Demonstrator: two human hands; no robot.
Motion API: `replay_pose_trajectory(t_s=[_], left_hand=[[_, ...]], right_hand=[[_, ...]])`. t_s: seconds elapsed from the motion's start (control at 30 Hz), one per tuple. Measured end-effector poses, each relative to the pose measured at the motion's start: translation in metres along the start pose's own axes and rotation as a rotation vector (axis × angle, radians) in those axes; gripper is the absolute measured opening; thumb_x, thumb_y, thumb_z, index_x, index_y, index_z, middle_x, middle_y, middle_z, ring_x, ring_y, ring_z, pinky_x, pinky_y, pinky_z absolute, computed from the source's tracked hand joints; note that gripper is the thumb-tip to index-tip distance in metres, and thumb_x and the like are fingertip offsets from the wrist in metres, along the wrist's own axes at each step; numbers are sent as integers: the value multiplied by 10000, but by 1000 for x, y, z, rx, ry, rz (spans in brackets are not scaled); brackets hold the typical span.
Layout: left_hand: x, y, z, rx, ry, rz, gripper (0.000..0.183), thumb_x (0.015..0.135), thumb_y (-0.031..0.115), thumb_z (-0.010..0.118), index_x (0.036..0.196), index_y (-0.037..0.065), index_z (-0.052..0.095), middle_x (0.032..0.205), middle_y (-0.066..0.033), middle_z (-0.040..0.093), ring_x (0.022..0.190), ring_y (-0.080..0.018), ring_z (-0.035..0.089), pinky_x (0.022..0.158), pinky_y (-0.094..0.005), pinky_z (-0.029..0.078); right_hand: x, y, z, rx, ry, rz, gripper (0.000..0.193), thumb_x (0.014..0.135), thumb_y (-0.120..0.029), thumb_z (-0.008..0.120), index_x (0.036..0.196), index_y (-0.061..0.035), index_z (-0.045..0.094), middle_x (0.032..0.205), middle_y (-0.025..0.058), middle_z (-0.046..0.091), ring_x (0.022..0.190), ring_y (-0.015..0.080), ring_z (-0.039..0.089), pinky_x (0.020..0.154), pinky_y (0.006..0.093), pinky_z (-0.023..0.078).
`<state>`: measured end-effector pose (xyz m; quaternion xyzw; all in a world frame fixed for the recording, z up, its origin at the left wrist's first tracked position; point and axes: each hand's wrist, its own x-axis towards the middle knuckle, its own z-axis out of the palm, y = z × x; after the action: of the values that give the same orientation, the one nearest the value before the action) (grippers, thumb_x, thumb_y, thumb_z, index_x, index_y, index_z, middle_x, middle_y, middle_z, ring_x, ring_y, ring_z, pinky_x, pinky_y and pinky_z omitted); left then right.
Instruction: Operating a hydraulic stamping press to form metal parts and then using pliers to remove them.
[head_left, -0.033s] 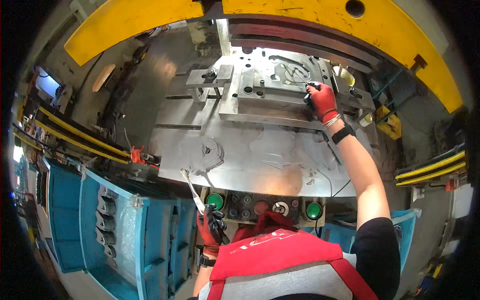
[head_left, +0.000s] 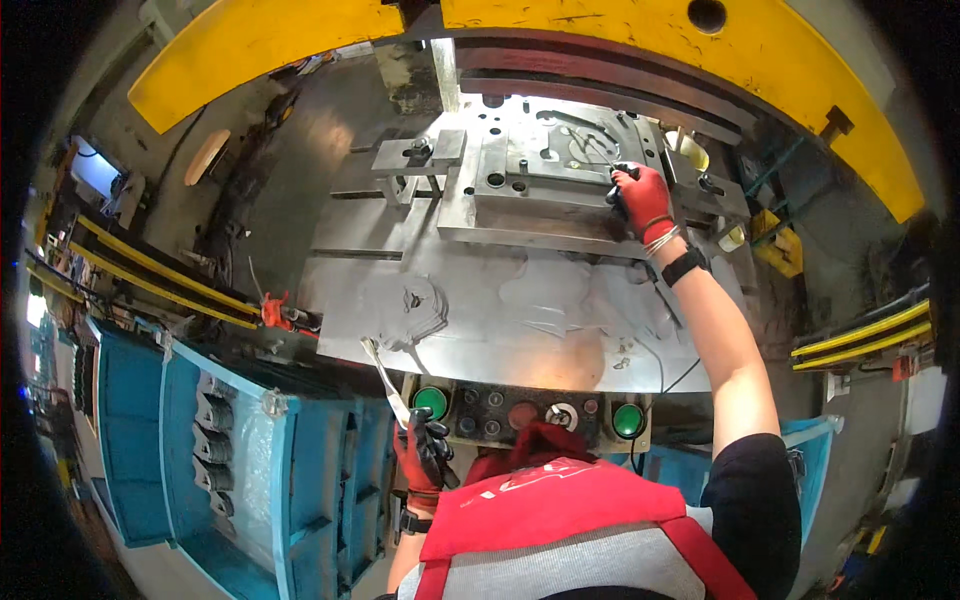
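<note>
Reaching over the steel die (head_left: 545,208), my right hand (head_left: 643,198), in a red and black glove, is closed around a thin metal tool (head_left: 600,155) whose slim end extends over a flat shaped metal part (head_left: 588,148) on the die. Whether the tool touches the part I cannot tell. Low and near my body, my left hand (head_left: 424,458), gloved alike, is closed on a long pale brush-like tool (head_left: 391,393), pointing up and left. Its far end is by the front edge of the steel press table (head_left: 480,352).
Flat grey metal parts lie in a stack (head_left: 412,308), with more grey pieces (head_left: 548,290) spread beside them. A control panel (head_left: 490,412) with green buttons lines the front edge. Blue bins (head_left: 285,480) stand at left. The yellow press frame (head_left: 590,18) arches overhead.
</note>
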<state>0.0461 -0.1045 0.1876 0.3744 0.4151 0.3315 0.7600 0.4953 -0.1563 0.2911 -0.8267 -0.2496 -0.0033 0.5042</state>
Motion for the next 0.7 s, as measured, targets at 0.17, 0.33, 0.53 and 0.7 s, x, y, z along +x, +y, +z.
replay_pose_trajectory(t_s=[0.17,0.33,0.53,0.7], left_hand=[[1,0,-2,-73,-23,14,263,890,312,510,950,59,547,634,-73,530,387,-106,437,352,-239,353],[-2,5,3,-23,2,-14,252,897,303,498,942,60,546,631,-69,530,394,-102,441,357,-242,363],[2,-3,-1,-1,-29,-3,242,907,284,483,955,54,541,640,-69,530,413,-94,442,369,-236,368],[-2,3,7,189,-213,103,341,945,318,375,1094,38,502,709,-51,524,481,-66,432,417,-216,378]], right_hand=[[-2,15,1,-251,18,-124,259,748,-251,605,895,-44,660,787,165,645,747,285,634,649,339,470],[2,16,8,-289,24,-152,270,749,-269,599,869,-32,651,760,191,621,710,315,615,627,365,456],[-2,26,-4,-120,29,-126,232,774,-211,587,853,-1,646,717,130,641,662,242,617,601,326,452],[-47,26,-43,450,18,-25,168,814,-115,569,890,16,644,727,15,643,672,81,575,628,230,441]])
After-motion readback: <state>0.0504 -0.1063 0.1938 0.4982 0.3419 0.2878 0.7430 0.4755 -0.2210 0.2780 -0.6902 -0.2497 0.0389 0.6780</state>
